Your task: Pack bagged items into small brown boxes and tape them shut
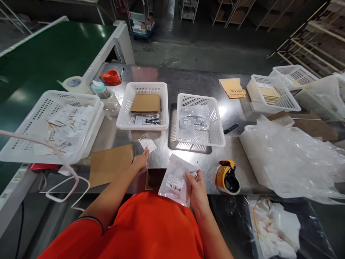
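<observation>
My right hand (196, 185) is closed on the right edge of a clear plastic bag (179, 176) with a white barcode label, held close to my body. My left hand (140, 160) reaches forward, its fingertips pinched at the lower edge of a small white printed slip (147, 143). Under that wrist lies a flat brown kraft envelope (109, 163). Between the hands, an open brown cardboard box (155, 178) sits at the table's front edge, partly hidden by the bag and my body.
Ahead stand a white basket (124, 120) of brown cards and a white basket (219, 131) of bagged items. A basket of packets (16, 144) is at left. A yellow tape dispenser (228, 176), black pen (231, 128) and heaped clear bags (296, 162) lie right. A green conveyor (54, 54) runs behind.
</observation>
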`<move>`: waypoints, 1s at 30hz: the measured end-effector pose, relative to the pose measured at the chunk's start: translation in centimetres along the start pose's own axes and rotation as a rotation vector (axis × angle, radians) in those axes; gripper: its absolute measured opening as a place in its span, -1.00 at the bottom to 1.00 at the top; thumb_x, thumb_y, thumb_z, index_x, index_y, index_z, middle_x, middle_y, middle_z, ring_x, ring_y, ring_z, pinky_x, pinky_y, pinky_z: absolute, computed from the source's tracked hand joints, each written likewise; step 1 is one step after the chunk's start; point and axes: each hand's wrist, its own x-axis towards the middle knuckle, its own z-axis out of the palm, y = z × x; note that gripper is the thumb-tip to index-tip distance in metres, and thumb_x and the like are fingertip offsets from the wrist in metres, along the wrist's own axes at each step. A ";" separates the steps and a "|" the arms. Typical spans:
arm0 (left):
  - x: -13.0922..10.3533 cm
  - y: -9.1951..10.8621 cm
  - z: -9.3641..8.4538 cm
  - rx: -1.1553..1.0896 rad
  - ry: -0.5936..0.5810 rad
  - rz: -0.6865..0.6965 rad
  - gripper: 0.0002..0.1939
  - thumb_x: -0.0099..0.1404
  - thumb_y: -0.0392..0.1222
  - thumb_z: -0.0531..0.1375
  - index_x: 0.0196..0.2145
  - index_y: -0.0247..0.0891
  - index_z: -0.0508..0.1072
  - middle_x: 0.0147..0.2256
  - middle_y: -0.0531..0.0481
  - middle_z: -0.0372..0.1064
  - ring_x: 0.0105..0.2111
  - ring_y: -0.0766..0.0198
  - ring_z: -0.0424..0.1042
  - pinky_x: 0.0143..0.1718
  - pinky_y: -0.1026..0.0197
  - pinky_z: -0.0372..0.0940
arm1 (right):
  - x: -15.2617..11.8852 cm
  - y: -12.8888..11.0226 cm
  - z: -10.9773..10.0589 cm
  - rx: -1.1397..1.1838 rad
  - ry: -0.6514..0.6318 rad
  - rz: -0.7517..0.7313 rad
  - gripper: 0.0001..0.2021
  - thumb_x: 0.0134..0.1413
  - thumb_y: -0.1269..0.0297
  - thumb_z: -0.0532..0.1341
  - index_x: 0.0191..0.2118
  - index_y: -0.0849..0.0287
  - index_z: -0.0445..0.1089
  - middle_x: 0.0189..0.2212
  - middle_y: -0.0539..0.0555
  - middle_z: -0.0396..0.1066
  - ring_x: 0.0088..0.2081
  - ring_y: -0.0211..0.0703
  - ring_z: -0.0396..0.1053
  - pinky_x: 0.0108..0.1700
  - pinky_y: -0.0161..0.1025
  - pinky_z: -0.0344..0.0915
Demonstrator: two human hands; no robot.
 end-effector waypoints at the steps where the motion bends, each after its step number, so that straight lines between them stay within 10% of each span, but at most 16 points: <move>1: 0.0 0.0 0.0 0.001 0.000 0.001 -0.18 0.23 -0.36 0.10 0.37 -0.22 -0.18 0.38 -0.29 -0.54 0.04 -0.15 0.41 -0.04 -0.10 0.39 | 0.0 0.0 0.0 0.002 0.003 -0.001 -0.49 -0.32 0.23 0.49 -0.23 0.09 0.25 -0.41 -0.09 0.50 -0.43 -0.27 0.44 -0.42 -0.36 0.37; 23: -0.1 0.0 -1.0 -0.191 0.120 0.054 -0.38 0.23 -0.37 0.10 0.25 -0.26 0.14 0.38 -0.20 -0.25 0.08 -0.09 0.37 0.08 -0.09 0.30 | 0.4 0.7 -0.4 -0.012 -0.012 0.026 -0.52 -0.26 0.23 0.45 -0.22 0.07 0.22 -0.41 -0.11 0.47 -0.45 -0.26 0.42 -0.39 -0.32 0.37; 30: -6.0 0.8 0.3 -0.511 0.326 -0.023 -0.64 0.45 -0.09 -0.15 -0.08 -0.31 0.34 -0.14 -0.15 0.45 -0.19 0.21 0.48 -0.14 0.17 0.38 | 0.1 0.8 -0.9 -0.360 -0.079 -0.591 -0.50 -0.15 0.28 0.37 -0.04 0.04 0.23 -0.15 0.06 0.45 -0.10 -0.06 0.42 -0.05 -0.08 0.38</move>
